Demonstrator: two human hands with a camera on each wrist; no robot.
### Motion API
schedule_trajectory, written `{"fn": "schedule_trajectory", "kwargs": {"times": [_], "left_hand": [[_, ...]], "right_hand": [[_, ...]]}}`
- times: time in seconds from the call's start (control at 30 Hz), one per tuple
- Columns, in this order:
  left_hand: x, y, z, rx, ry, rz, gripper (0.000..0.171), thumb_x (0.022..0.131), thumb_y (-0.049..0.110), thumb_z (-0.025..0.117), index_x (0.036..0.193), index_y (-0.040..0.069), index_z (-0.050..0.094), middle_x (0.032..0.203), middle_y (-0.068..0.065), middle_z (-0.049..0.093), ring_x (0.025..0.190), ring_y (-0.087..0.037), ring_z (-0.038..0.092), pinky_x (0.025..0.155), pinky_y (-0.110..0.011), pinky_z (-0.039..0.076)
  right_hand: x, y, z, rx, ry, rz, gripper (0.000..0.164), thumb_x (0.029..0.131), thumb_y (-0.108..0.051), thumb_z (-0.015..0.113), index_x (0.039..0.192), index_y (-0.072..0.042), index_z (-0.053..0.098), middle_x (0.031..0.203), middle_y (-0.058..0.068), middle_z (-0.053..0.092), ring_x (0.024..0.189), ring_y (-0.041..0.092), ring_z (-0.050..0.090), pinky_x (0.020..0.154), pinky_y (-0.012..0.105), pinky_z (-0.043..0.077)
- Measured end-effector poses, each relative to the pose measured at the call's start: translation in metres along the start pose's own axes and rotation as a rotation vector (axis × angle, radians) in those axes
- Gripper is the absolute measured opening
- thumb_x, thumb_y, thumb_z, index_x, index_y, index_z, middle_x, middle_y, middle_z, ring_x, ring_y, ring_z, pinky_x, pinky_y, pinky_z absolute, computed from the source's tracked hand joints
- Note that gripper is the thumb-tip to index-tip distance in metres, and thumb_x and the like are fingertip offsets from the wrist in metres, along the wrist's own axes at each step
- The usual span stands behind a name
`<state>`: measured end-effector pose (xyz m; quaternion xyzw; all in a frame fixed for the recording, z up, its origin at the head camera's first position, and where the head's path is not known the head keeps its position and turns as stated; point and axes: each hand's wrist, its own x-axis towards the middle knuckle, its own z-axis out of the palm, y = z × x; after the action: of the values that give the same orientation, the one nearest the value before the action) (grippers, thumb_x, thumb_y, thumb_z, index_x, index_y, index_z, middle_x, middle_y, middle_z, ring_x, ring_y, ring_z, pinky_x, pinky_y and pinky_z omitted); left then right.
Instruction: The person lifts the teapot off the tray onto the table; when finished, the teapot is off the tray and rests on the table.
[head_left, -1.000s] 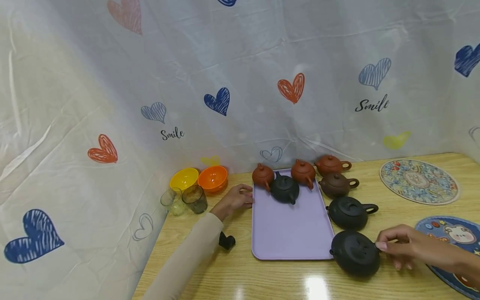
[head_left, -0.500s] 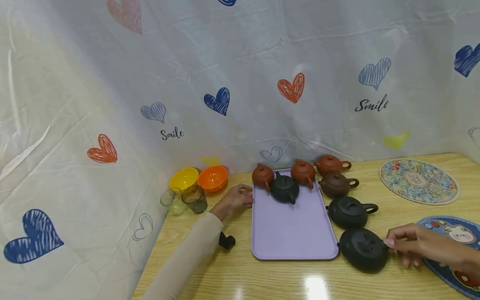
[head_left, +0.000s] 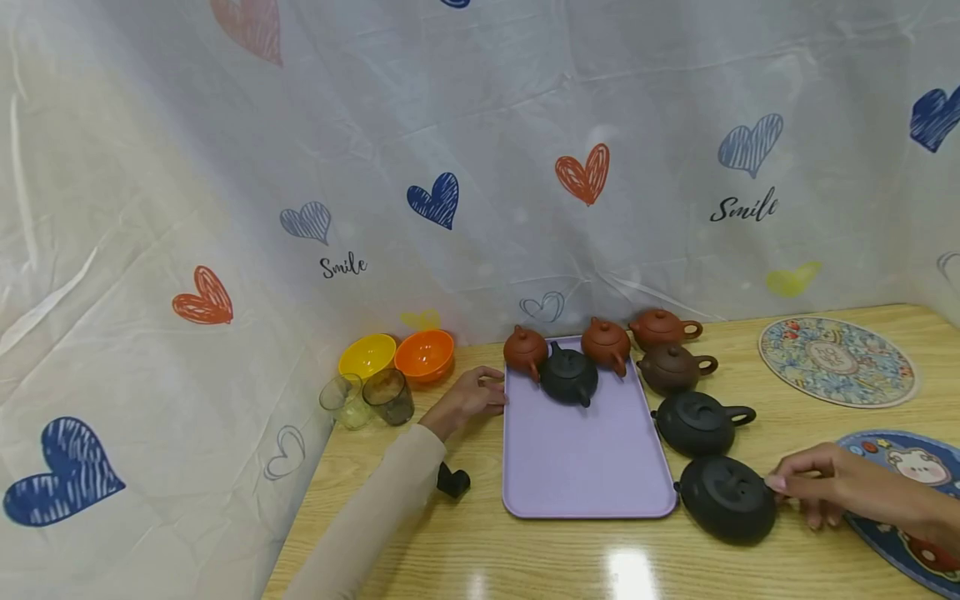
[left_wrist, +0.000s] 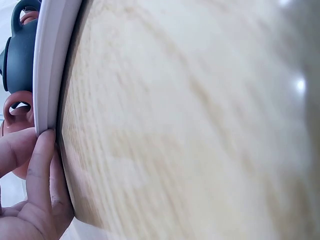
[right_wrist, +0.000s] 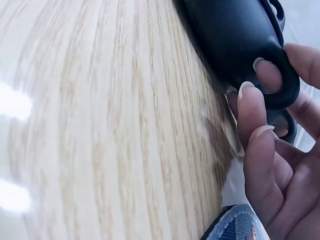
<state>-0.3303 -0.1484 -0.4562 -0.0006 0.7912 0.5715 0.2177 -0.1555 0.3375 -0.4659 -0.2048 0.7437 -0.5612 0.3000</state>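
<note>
My right hand grips the loop handle of a black teapot, its finger through the loop in the right wrist view. That teapot stands on the table beside the front right corner of a lilac tray, its spout towards the tray. My left hand pinches the tray's left rim; in the left wrist view its thumb and fingertips meet at the rim. On the tray's far end sit a dark teapot and two reddish-brown teapots, one at the left corner and one at the right.
Right of the tray stand a black teapot, a dark brown teapot and a red-brown teapot. Two round mats, floral and blue, lie farther right. Bowls and glasses stand at the left.
My right hand has moved the front black teapot slightly right, away from the tray's corner, and it has since stayed put. My left hand has kept its place on the rim.
</note>
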Motion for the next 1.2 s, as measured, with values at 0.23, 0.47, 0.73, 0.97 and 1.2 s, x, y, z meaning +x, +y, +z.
{"fn": "schedule_trajectory", "kwargs": {"times": [0.23,0.47,0.73,0.97,1.2], "left_hand": [[0.0,0.0,-0.001,-0.002,-0.006,0.001,0.05,0.09,-0.006,0.067,0.136,-0.002,0.049,0.127,-0.023,0.059,0.089,-0.018,0.067,0.091,-0.04,0.059],[-0.001,0.0,0.0,-0.002,-0.007,0.011,0.05,0.09,-0.006,0.067,0.137,-0.002,0.049,0.129,-0.024,0.058,0.088,-0.018,0.067,0.091,-0.039,0.059],[-0.003,0.001,-0.001,0.001,0.001,0.002,0.049,0.09,-0.006,0.067,0.135,-0.001,0.05,0.127,-0.022,0.059,0.089,-0.018,0.067,0.09,-0.038,0.06],[-0.001,-0.002,-0.002,0.012,-0.001,0.011,0.049,0.09,-0.005,0.068,0.135,-0.002,0.05,0.125,-0.022,0.059,0.089,-0.018,0.067,0.089,-0.038,0.06],[-0.001,-0.002,-0.001,0.007,-0.007,0.019,0.049,0.089,-0.005,0.068,0.134,-0.001,0.051,0.122,-0.02,0.059,0.087,-0.017,0.066,0.088,-0.037,0.06]], "right_hand": [[-0.003,-0.001,0.002,-0.065,0.048,0.023,0.031,0.108,-0.01,0.04,0.115,-0.003,0.069,0.083,0.015,0.061,0.064,0.027,0.061,0.048,0.035,0.049],[-0.009,-0.015,0.0,-0.186,0.176,0.097,0.035,0.109,-0.018,0.041,0.123,0.005,0.063,0.075,0.011,0.065,0.06,0.028,0.06,0.05,0.034,0.049],[0.008,-0.048,-0.003,-0.298,0.221,-0.099,0.03,0.108,-0.01,0.04,0.124,-0.003,0.064,0.09,-0.002,0.068,0.062,0.022,0.058,0.051,0.033,0.047],[0.054,-0.102,0.015,-0.288,0.187,-0.098,0.03,0.107,-0.017,0.047,0.123,-0.001,0.067,0.104,0.006,0.069,0.071,0.023,0.065,0.061,0.034,0.055],[0.115,-0.13,0.027,-0.28,0.254,-0.005,0.032,0.102,-0.033,0.059,0.111,-0.007,0.074,0.104,0.013,0.071,0.069,0.021,0.066,0.063,0.034,0.056]]}}
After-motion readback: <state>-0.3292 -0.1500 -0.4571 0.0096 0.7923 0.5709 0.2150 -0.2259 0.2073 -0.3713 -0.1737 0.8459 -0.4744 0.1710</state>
